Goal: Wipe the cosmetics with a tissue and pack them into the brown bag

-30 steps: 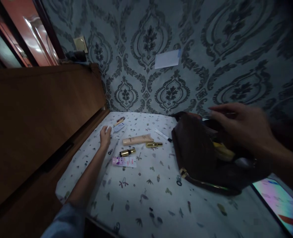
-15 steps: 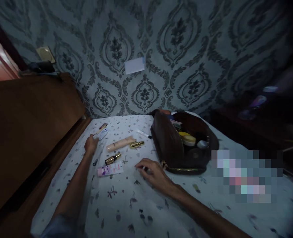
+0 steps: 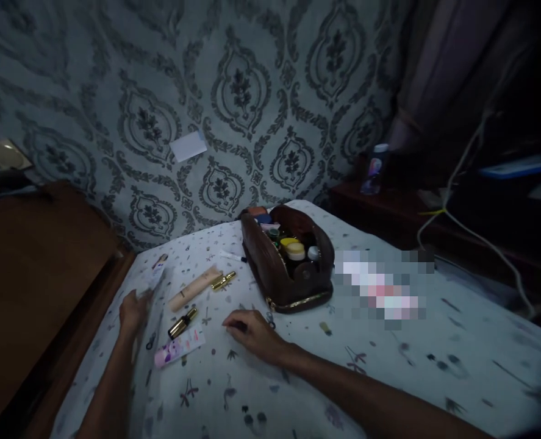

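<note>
My left hand [image 3: 133,310] is at the left side of the printed sheet, just below a white tube [image 3: 157,274]; blur hides what its fingers do. My right hand [image 3: 252,332] rests near the middle with its fingers curled, and whatever is under them is too dark to make out. Between the hands lie a beige tube [image 3: 194,289], a gold tube [image 3: 223,280], a black-and-gold lipstick [image 3: 183,324] and a pink-and-white tube [image 3: 179,347]. An open brown bag [image 3: 263,268] stands beyond my right hand, with a yellow-lidded jar [image 3: 294,250] among its contents.
A thin white item with a dark end [image 3: 232,256] lies left of the bag. Wooden furniture [image 3: 32,274] borders the left side. At the right are a blurred-out item [image 3: 380,289], a bottle [image 3: 374,171] on a dark red surface, and a white cable [image 3: 485,244].
The view has swung to the right, so the bag and small items appear further left. The thin stick near my left fingers no longer shows clearly. My right hand stays near the bag.
</note>
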A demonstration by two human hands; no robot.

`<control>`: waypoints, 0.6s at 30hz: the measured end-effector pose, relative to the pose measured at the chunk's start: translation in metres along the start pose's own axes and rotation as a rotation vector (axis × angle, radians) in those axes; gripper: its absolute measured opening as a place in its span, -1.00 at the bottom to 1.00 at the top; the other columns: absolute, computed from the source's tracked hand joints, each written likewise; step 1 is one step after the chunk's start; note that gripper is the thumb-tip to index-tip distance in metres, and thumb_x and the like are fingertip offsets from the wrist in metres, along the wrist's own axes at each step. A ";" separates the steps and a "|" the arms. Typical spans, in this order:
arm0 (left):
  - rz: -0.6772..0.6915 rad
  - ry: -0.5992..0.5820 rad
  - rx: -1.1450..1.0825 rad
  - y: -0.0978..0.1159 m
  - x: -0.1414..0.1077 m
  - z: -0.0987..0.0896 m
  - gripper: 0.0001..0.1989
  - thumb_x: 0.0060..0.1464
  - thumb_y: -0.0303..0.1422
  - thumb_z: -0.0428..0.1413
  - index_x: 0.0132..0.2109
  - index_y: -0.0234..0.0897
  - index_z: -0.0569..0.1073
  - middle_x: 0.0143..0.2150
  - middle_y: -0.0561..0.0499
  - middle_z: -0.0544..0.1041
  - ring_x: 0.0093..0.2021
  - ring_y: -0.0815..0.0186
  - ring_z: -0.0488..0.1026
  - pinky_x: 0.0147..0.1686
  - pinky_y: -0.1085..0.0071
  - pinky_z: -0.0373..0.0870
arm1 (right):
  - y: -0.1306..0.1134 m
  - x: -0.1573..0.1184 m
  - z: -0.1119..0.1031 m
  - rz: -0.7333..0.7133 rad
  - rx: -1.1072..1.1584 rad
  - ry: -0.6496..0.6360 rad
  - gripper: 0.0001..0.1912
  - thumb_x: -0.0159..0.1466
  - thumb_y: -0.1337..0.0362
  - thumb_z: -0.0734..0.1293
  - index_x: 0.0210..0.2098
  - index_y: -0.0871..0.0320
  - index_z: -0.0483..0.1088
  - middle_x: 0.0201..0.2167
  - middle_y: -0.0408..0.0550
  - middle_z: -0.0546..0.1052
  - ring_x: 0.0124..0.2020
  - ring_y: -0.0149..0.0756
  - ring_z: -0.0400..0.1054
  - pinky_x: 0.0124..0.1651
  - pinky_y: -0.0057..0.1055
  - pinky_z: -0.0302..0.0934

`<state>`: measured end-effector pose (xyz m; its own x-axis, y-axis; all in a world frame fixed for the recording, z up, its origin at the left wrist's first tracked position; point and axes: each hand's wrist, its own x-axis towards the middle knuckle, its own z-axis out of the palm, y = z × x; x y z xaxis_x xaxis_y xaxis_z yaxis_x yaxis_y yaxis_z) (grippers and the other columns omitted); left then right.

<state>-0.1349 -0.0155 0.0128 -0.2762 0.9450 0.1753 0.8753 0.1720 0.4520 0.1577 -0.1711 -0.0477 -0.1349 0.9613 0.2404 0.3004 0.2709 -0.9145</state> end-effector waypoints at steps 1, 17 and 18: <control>0.020 0.010 -0.040 0.003 -0.009 -0.004 -0.54 0.08 -0.14 0.01 -0.04 -0.43 0.48 -0.17 -0.22 0.61 -0.11 0.00 0.53 -0.22 0.24 0.46 | -0.001 0.000 0.000 0.004 0.027 0.013 -0.75 0.19 0.39 0.28 -0.21 0.23 0.57 -0.35 -0.03 0.60 -0.33 -0.33 0.41 -0.22 -0.43 0.26; 0.577 -0.082 -0.389 0.075 -0.237 0.043 -0.65 0.26 -0.17 -0.06 0.11 -0.06 0.41 -0.03 -0.16 0.44 0.03 0.05 0.42 0.04 0.05 0.38 | -0.010 -0.016 0.015 0.288 0.777 0.038 -0.34 0.20 -0.31 0.19 -0.12 0.17 0.41 -0.40 -0.11 0.41 -0.36 -0.31 0.28 -0.24 -0.33 0.27; 0.588 -0.074 -0.366 0.077 -0.237 0.041 -0.68 0.27 -0.17 -0.08 0.07 -0.06 0.43 -0.06 -0.15 0.42 -0.01 0.06 0.42 0.03 0.06 0.38 | -0.010 -0.016 0.015 0.277 0.746 0.041 -0.38 0.24 -0.27 0.19 -0.12 0.16 0.41 -0.39 -0.11 0.41 -0.35 -0.30 0.29 -0.23 -0.34 0.28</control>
<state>0.0141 -0.2143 -0.0302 0.2420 0.8712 0.4271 0.6776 -0.4668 0.5683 0.1426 -0.1901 -0.0469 -0.1088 0.9936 -0.0295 -0.3952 -0.0704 -0.9159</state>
